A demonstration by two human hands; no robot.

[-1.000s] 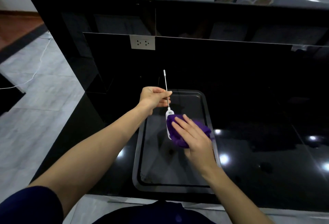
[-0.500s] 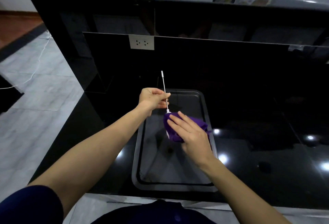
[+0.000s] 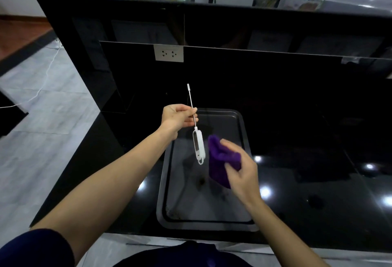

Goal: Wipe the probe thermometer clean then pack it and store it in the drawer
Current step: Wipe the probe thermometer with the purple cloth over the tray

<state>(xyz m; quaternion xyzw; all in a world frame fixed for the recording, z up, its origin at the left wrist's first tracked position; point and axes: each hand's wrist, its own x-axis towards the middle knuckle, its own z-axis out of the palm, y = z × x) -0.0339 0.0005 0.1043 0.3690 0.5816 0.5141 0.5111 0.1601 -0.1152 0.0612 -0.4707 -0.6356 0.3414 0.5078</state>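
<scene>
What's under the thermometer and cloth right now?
A dark baking tray on the black counter, below the probe thermometer and purple cloth. Both are held above it; the cloth and right hand hide part of the tray floor.

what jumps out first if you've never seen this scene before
The white probe thermometer, held up by its thin metal stem in the left hand above a dark baking tray. Just right of it, the right hand grips a bright purple cloth, vivid against the glossy black counter.
</scene>
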